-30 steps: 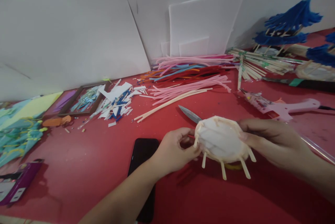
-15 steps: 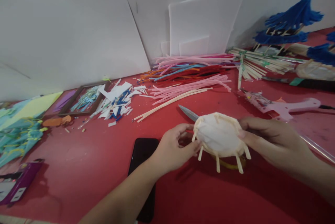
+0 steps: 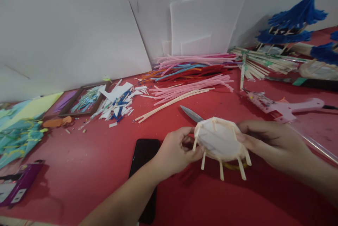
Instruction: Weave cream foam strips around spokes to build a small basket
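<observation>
Between my two hands is a round white craft base (image 3: 219, 139) with several short cream sticks standing out around its rim. My left hand (image 3: 179, 150) pinches its left edge between thumb and fingers. On the right edge, my right hand (image 3: 264, 141) grips it with the thumb on top and the fingers partly hidden behind. The base is tilted, its flat white face toward me. Behind it lies a pair of scissors; the pointed blade (image 3: 191, 114) shows past the far edge, and a bit of yellow handle (image 3: 235, 165) shows beneath.
A black phone (image 3: 145, 159) lies by my left forearm. Pipe cleaners (image 3: 190, 88) and paper scraps (image 3: 118, 101) lie farther back. On the right are a pink glue gun (image 3: 293, 108), wooden sticks (image 3: 258, 65) and a blue-roofed model (image 3: 287, 25). A purple box (image 3: 23, 183) sits at left.
The white base has tipped slightly and shifted a little down, so its sticks point more downward. Both hands keep their hold on it.
</observation>
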Demonstrator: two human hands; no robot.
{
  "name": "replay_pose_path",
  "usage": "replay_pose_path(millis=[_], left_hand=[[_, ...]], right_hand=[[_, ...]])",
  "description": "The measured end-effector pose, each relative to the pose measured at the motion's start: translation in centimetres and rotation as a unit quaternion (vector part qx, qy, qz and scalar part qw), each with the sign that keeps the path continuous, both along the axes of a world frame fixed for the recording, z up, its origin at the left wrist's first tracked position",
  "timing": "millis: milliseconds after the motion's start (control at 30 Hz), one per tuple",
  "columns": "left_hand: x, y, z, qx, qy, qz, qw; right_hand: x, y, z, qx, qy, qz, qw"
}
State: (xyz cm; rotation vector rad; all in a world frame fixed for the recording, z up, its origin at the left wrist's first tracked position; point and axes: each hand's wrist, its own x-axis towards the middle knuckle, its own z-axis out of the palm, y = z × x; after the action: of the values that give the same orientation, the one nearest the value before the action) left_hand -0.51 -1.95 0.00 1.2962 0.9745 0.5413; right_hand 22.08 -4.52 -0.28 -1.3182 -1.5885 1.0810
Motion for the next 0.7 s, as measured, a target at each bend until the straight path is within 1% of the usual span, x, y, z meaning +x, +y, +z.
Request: replay_pose_path(millis=[133,233,333,400,467,533,700], left_hand=[[0.03,-0.05,0.06,-0.005,-0.003,0.01,1.0],[0.11,0.06,0.24,-0.011,-0.002,0.02,1.0],[0.13,0.2,0.35,-0.065,-0.015,0.02,0.998],[0.07,0.28,0.34,-0.106,-0.038,0.02,0.993],[0.01,0.32,0.32,-0.126,-0.053,0.025,0.99],[0.0,0.33,0.34,-0.123,-0.051,0.031,0.991],[0.1,0.23,0.5,-0.076,-0.015,0.027,0.997]], right_hand=[[-0.17,0.1,0.21,-0.027,0.006,-0.004,1.0],[-0.35,0.23,0.64,-0.041,0.017,-0.023,0.999],[-0.44,0.29,0.87,-0.038,0.014,-0.034,0.999],[-0.43,0.3,0.85,-0.037,0.014,-0.021,0.999],[-0.39,0.33,0.75,-0.04,0.018,-0.011,0.999],[-0.34,0.38,0.63,-0.047,0.021,-0.009,0.999],[-0.39,0.49,0.48,-0.057,0.027,-0.018,0.998]])
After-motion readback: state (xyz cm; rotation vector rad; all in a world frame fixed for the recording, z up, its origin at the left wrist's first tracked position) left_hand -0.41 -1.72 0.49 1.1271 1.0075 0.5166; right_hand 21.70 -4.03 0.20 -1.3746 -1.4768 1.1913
